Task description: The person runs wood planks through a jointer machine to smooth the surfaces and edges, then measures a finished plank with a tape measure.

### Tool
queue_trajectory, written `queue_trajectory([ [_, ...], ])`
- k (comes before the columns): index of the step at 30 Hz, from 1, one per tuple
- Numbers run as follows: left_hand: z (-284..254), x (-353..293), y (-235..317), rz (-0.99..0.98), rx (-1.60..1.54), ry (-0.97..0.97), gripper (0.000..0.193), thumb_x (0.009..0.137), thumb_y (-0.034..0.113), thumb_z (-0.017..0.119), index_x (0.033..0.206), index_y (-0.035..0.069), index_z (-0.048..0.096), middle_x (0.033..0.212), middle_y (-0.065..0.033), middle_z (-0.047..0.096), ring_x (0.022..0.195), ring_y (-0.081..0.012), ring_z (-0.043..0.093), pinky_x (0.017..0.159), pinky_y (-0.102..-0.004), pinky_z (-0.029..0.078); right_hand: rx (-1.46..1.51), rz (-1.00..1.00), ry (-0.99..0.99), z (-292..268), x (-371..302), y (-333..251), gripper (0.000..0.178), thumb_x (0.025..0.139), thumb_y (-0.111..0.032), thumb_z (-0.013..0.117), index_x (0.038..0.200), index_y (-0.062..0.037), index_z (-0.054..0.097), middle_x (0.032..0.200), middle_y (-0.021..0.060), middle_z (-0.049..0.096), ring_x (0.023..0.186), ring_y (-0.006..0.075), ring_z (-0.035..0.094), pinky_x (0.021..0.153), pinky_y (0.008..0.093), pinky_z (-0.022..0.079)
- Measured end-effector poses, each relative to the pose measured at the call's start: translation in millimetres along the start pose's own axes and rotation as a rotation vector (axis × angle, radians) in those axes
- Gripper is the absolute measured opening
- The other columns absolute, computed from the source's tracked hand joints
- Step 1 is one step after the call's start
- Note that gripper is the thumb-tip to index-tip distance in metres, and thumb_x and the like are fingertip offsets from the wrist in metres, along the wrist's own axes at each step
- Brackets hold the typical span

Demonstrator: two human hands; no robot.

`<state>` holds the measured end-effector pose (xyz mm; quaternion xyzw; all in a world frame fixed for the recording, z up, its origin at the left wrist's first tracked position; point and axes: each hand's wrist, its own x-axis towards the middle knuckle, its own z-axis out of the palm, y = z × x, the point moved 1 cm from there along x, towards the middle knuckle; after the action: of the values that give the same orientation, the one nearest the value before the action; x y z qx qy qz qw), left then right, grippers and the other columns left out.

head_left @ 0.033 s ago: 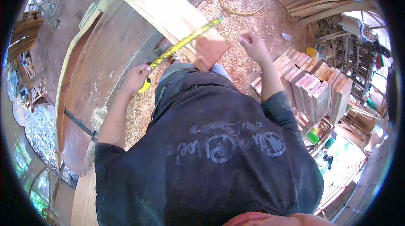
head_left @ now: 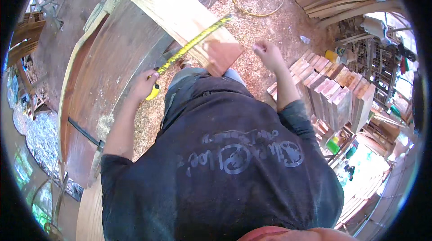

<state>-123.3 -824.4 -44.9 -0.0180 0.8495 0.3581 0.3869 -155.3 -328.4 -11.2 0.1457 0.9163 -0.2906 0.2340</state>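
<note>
Head view: gripping tape measure (head_left: 154,92) in closed left hand (head_left: 143,84), right hand (head_left: 269,55) curled, contents unclear; lay blade (head_left: 193,43) square across near end of board (head_left: 175,5).

Dark shirt (head_left: 216,124); faded grey lettering (head_left: 240,158); 2 short sleeves (head_left: 294,114); pale blue-grey trousers (head_left: 181,79).

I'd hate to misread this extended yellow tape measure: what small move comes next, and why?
Perhaps steady the tip of the yellow, dark-marked tape measure with your bare right hand: your left hand grips its case, but the untouched tip appears past the long, pale wooden board.
</note>
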Motion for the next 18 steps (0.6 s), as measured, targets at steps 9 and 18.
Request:
queue_trajectory([
  [9, 2, -29, -18, -0.228, -0.055, 0.126, 0.031, 0.1, 0.034, 0.06, 0.112, 0.009, 0.075, 0.109, -0.0231, 0.073, 0.104, -0.04, 0.07, 0.092, -0.0466, 0.052, 0.143, 0.334, -0.227, 72, -76, 203, 0.027, 0.099, -0.03, 0.07, 0.099, -0.0032, 0.072, 0.073, -0.0009, 0.063, 0.061, 0.0099, 0.058, 0.056, 0.0285, 0.048],
  [18, 39, -45, -22, -0.151, 0.053, 0.243, 0.03, 0.101, 0.034, 0.06, 0.114, 0.011, 0.072, 0.108, -0.024, 0.072, 0.104, -0.042, 0.068, 0.09, -0.05, 0.053, 0.406, 0.487, -0.211, 34, -54, 179, 0.018, 0.102, -0.026, 0.066, 0.103, -0.009, 0.069, 0.079, 0.0002, 0.065, 0.065, 0.0107, 0.062, 0.058, 0.0262, 0.051],
])
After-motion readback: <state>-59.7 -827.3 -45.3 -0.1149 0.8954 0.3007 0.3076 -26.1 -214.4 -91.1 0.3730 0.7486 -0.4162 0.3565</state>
